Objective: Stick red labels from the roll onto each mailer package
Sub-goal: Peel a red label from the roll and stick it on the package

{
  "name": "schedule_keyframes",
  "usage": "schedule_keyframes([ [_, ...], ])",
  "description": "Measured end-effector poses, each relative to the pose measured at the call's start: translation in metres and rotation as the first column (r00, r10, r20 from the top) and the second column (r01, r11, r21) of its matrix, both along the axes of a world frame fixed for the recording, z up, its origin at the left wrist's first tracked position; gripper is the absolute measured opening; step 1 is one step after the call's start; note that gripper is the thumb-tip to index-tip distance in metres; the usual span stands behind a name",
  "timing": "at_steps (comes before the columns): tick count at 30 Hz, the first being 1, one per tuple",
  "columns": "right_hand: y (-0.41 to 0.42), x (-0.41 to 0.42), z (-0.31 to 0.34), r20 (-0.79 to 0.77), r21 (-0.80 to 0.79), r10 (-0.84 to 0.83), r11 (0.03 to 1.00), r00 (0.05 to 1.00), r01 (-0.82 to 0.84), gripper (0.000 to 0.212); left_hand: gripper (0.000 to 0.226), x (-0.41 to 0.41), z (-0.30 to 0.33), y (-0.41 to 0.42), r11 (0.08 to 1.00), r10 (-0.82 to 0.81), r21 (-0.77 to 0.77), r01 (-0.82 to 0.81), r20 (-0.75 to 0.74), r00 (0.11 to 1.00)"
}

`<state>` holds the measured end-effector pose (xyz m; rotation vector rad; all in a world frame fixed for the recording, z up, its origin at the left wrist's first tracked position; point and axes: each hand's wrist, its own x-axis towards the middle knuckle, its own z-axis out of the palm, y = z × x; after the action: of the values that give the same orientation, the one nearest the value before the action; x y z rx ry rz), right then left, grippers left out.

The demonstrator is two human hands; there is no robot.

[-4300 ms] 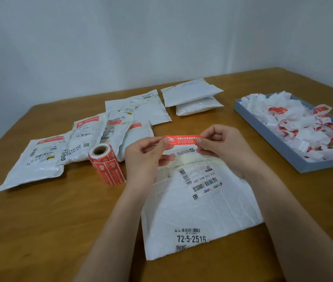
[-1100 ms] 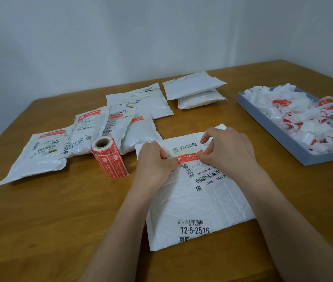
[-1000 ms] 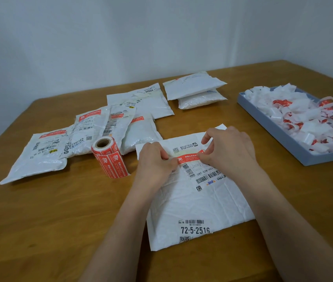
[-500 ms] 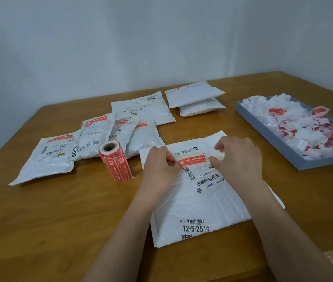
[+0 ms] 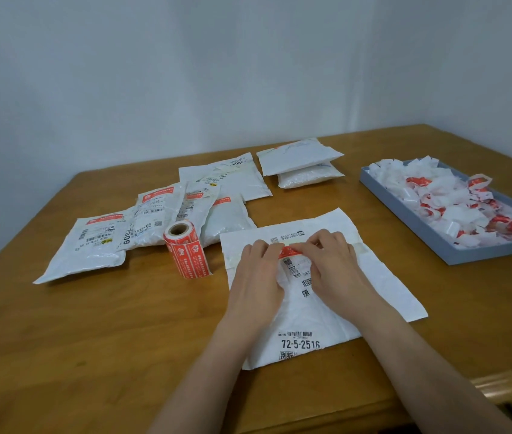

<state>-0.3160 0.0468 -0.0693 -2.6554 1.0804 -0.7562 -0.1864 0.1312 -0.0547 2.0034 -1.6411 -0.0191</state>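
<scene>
Hands: left hand (image 5: 256, 278) and right hand (image 5: 337, 270) rest side by side on a flat white plastic mailer (image 5: 373, 277), fingertips pressing a red rectangular label (image 5: 289, 252) onto it.
Mailer: lies near the front edge of the wooden table (image 5: 92, 339).
Roll: red label roll on a cardboard core (image 5: 187, 250), just left of the mailer.
Packages: white labelled mailer packages (image 5: 154, 220) overlap toward the table's left edge.
Tray: shallow grey tray (image 5: 405, 217) of crumpled white-and-red backing scraps (image 5: 455, 202), near the right edge.
</scene>
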Motion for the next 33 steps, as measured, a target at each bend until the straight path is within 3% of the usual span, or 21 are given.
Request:
schedule_keyframes([
  [8,0.0018,-0.0007,-0.0021,-0.025,-0.01,-0.001,1.0,1.0,0.001,0.064,0.059,-0.0017,-0.0105,0.0003,0.999,0.001,-0.036,-0.001,0.011,1.0],
  [17,0.0064,0.0015,-0.0037,-0.046,-0.1,-0.14,0.986,0.989,0.135,0.057,0.06,-0.0009,-0.0118,0.0013,1.0,0.0,-0.002,0.0,0.039,0.999],
  [33,0.005,-0.0007,-0.0013,-0.047,0.025,-0.263,0.964,0.964,0.264,0.041,0.055,-0.0059,-0.0079,0.0044,0.995,0.086,0.05,-0.09,0.086,0.993],
])
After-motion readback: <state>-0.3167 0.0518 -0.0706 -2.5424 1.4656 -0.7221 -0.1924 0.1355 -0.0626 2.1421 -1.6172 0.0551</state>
